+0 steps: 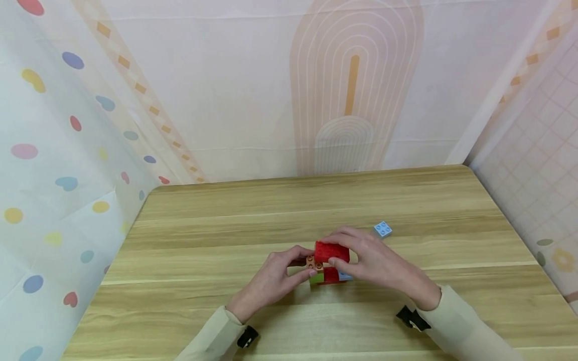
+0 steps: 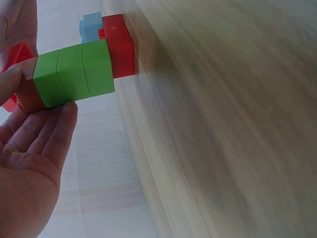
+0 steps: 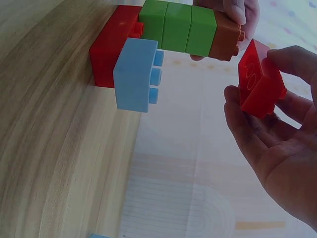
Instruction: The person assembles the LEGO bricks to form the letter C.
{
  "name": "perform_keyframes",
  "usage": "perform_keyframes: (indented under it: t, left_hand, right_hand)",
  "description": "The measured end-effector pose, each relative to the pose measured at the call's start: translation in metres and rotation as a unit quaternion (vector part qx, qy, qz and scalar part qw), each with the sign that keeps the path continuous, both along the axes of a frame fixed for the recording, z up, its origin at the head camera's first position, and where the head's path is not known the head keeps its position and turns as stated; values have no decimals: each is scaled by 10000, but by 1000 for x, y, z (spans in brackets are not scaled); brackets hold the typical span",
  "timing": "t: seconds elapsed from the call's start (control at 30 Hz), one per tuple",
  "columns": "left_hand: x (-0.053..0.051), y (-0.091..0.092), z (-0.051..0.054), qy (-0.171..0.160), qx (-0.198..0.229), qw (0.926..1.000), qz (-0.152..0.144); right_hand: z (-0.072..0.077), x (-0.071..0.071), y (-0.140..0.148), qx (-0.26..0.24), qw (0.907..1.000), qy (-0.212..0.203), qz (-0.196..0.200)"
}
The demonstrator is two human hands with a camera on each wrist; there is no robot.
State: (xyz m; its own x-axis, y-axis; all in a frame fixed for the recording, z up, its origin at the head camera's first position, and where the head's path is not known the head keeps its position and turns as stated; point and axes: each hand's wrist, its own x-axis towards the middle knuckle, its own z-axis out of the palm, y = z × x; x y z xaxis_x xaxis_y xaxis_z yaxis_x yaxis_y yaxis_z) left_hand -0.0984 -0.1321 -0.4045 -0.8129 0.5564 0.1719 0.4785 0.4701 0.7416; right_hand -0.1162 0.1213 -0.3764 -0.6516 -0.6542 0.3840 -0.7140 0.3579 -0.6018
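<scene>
My left hand (image 1: 275, 278) pinches the orange-brown brick (image 3: 225, 37) on top of a small tower, thumb on one side and fingers on the other. Under that brick are three green bricks (image 2: 74, 72), stacked on one end of a long red brick (image 3: 105, 64) at the table. A light blue brick (image 3: 133, 74) with studs up sits on the red one's other end. In my right hand (image 1: 372, 258) a separate red brick (image 3: 260, 82) is gripped between thumb and fingers. It is tilted beside the tower's top, with a gap showing in the right wrist view.
A loose light blue brick (image 1: 383, 229) with its studs up lies on the wooden table (image 1: 217, 215), beyond my right hand. Patterned cloth (image 1: 226, 90) hangs behind the table and along both sides.
</scene>
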Motion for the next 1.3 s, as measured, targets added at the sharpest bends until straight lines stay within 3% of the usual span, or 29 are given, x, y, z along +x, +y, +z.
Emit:
perform_keyframes:
  t: [0.8, 1.3]
  left_hand:
    - [0, 0, 0, 7, 89, 10000, -45]
    - [0, 0, 1, -84, 77, 9999, -48]
  right_hand:
    - [-1, 6, -2, 258, 9994, 237, 70]
    - [-1, 5, -2, 248, 9995, 133, 132]
